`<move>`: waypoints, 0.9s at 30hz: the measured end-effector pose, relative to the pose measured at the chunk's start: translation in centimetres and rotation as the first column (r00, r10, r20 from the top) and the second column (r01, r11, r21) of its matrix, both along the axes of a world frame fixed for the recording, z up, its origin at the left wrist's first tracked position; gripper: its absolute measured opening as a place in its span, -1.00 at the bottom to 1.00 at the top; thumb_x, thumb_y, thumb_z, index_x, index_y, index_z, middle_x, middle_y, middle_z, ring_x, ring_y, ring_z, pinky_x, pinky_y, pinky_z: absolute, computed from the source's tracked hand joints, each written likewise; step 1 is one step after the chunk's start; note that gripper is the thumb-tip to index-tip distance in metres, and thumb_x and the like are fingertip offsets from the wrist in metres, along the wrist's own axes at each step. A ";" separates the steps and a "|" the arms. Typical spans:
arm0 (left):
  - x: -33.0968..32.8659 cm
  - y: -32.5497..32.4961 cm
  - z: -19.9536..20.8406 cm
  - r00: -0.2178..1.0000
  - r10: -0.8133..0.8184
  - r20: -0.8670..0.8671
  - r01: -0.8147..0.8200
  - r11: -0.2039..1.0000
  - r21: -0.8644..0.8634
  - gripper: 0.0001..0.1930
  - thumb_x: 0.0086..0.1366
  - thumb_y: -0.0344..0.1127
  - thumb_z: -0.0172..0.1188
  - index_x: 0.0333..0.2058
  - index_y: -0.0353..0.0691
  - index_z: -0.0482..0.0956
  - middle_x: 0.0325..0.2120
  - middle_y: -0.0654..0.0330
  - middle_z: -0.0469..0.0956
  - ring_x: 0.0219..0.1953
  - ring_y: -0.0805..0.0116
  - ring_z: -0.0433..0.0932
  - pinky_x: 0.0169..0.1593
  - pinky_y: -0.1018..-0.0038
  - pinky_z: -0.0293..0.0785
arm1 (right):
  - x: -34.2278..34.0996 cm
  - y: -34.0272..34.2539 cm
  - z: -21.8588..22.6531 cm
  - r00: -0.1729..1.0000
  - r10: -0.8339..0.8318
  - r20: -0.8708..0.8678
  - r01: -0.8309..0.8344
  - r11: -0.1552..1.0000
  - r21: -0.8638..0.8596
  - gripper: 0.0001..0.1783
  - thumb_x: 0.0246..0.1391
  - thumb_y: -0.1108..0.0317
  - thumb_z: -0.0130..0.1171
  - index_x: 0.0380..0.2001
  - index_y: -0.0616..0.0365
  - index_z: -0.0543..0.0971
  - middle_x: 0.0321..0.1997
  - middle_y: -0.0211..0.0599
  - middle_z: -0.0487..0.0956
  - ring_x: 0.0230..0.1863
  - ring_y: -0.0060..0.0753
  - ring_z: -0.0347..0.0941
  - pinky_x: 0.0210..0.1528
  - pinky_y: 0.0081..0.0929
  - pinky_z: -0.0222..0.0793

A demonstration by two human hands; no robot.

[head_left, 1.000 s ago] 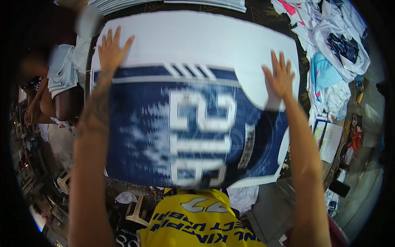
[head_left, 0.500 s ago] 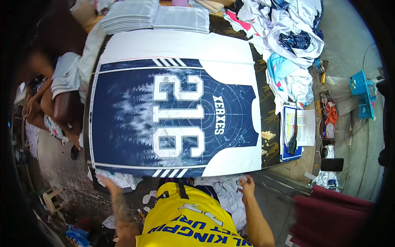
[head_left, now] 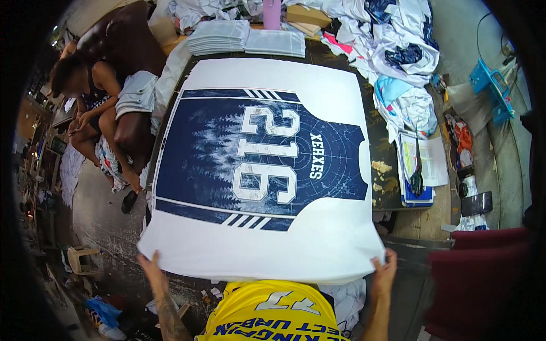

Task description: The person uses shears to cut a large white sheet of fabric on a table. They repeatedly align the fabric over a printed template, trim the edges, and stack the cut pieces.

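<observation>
A white fabric sheet [head_left: 256, 253] printed with a navy sleeveless jersey panel [head_left: 185, 145] lies spread over a dark table. The print shows pale trees, large white numerals, lettering and white stripes along the sides. My left hand [head_left: 152, 268] pinches the sheet's near left corner. At the near right corner, my right hand [head_left: 385, 268] grips the cloth between thumb and fingers. Between both hands the near edge is stretched out and hangs past the table toward my body, in front of my yellow jersey [head_left: 273, 310].
Folded pale cloth stacks [head_left: 219, 38] and a pink tumbler [head_left: 272, 14] stand at the far side. Loose white garments [head_left: 398, 34] heap up at far right, above a blue clipboard [head_left: 418, 196] with papers. Another person [head_left: 105, 85] sits at left. A small stool [head_left: 82, 260] stands on the floor.
The sheet's white near margin has come into sight, drawn toward me. My hands, previously at the near edge with the right one loosely raised, now hold the corners. The view has shifted.
</observation>
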State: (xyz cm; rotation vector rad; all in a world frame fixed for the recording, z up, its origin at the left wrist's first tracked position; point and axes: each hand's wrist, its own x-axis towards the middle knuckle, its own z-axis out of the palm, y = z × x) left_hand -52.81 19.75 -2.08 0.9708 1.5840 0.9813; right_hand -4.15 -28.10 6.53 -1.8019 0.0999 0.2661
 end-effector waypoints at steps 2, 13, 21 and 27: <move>2.3 3.1 6.6 0.998 -0.048 0.026 0.039 0.959 0.281 -0.13 0.38 -0.62 0.26 0.56 -0.01 0.07 0.52 0.01 0.18 0.49 0.05 0.29 0.51 0.10 0.28 | 2.4 2.7 5.2 0.978 -0.022 0.207 -0.004 0.992 0.125 -0.61 0.20 0.46 0.47 0.08 0.19 0.63 -0.05 -0.39 0.68 -0.02 -0.53 0.58 0.05 -0.55 0.47; 32.0 41.1 5.8 0.718 -0.587 -0.374 0.658 0.748 0.090 -0.68 0.42 -0.01 0.40 -0.19 -0.18 0.73 -0.60 0.42 0.42 -0.64 0.66 0.28 -0.59 0.59 0.17 | 29.1 21.8 15.1 0.620 0.611 0.493 -0.412 0.788 -0.457 -0.76 0.29 0.27 0.44 -0.19 0.23 0.67 -0.34 -0.53 0.54 -0.30 -0.67 0.39 -0.24 -0.56 0.33; 44.5 48.5 -3.4 0.602 -0.404 -0.688 0.686 0.703 0.188 -0.63 0.31 -0.05 0.46 -0.21 -0.30 0.80 -0.40 0.00 0.75 -0.30 0.07 0.72 -0.12 0.19 0.55 | 36.8 30.7 4.8 0.911 0.289 0.295 -0.156 0.902 -0.404 -0.62 0.39 0.09 0.35 -0.29 0.23 0.62 -0.48 -0.59 0.38 -0.40 -0.66 0.21 -0.36 -0.49 0.16; 51.1 51.2 -4.2 0.528 -0.377 -0.761 0.774 0.581 0.250 -0.63 0.29 -0.02 0.46 -0.20 -0.25 0.80 -0.31 -0.09 0.75 -0.25 -0.12 0.72 -0.12 0.12 0.56 | 43.6 34.1 -3.9 0.916 0.160 0.367 0.024 0.893 -0.450 -0.55 0.35 0.10 0.38 -0.33 0.34 0.57 -0.46 -0.36 0.46 -0.36 -0.48 0.27 -0.27 -0.34 0.28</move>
